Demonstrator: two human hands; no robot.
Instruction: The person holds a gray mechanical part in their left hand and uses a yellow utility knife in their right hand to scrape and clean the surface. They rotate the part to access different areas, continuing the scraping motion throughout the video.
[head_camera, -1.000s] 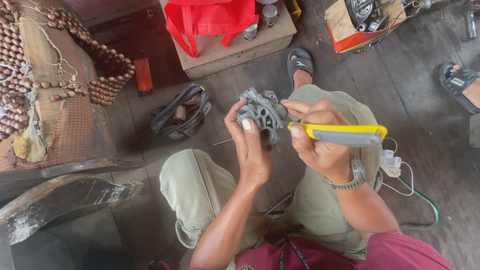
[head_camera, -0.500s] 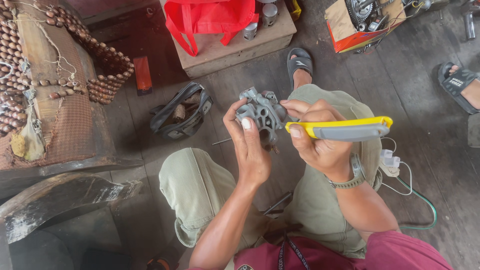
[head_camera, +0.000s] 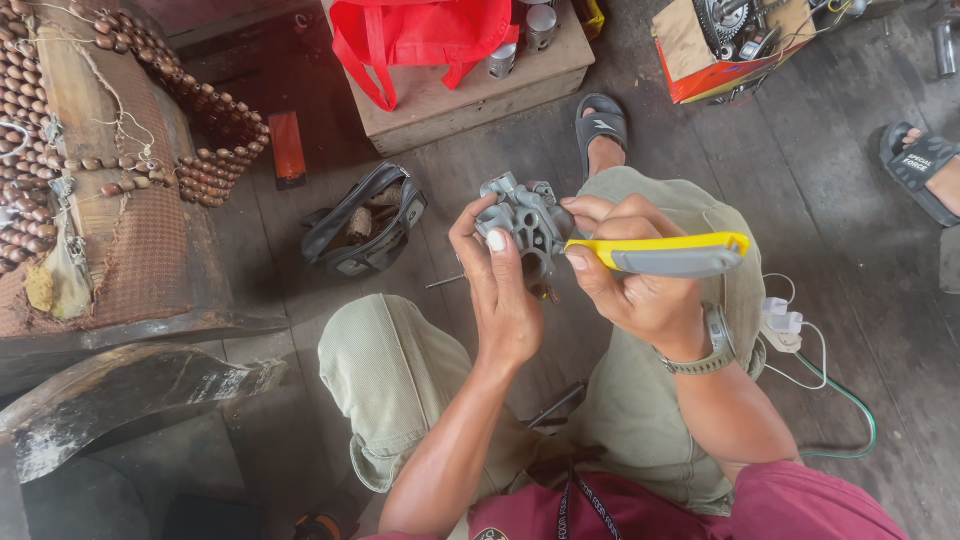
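Here your left hand (head_camera: 500, 300) is wrapped around the grey metal casting (head_camera: 522, 228), thumb pressed on its face, holding it above your knees. Your right hand (head_camera: 640, 280) is closed around the yellow-and-grey tool handle (head_camera: 665, 255), whose working end meets the casting's right side (the tip itself is hidden behind your fingers). You look to be mid-way through working on a fitting there; the next move probably calls for a steady grip and the tool kept square. Beyond the casting, a red bag (head_camera: 420, 35) sits on a wooden box (head_camera: 470, 100); up to the casting's right stands an orange-edged cardboard box (head_camera: 715, 55) of metal parts; left of it lies a flat red packet (head_camera: 288, 150).
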